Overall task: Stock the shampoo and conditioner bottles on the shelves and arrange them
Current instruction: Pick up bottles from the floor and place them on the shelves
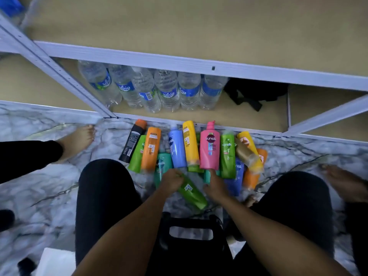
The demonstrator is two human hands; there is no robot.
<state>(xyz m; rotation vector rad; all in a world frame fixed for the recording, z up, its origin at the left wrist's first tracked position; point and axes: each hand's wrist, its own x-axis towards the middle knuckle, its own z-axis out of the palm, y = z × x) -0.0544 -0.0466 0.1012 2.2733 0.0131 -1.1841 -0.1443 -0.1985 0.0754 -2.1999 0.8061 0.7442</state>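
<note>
A teal bottle [208, 176] at the pile's centre lies mostly hidden beneath the right hand [216, 186] and the pink bottle [210, 148]. At three o'clock, a bare foot [346, 184] smears into motion blur. A black bag [254, 92] at one o'clock disappears partly under the shelf rail [179, 62].

A person crouches over a marbled grey floor [49, 176]. The left hand [171, 180] grips one end of a green plastic shampoo bottle [192, 193] lying tilted. The right hand [214, 185] reaches into a heap of coloured bottles, fingers touching a pink plastic pump bottle [210, 150]. Beyond, clear plastic water bottles [151, 88] stand on the lowest board of a white metal shelf rack [179, 60], beside a black strap bag [253, 92].
</note>
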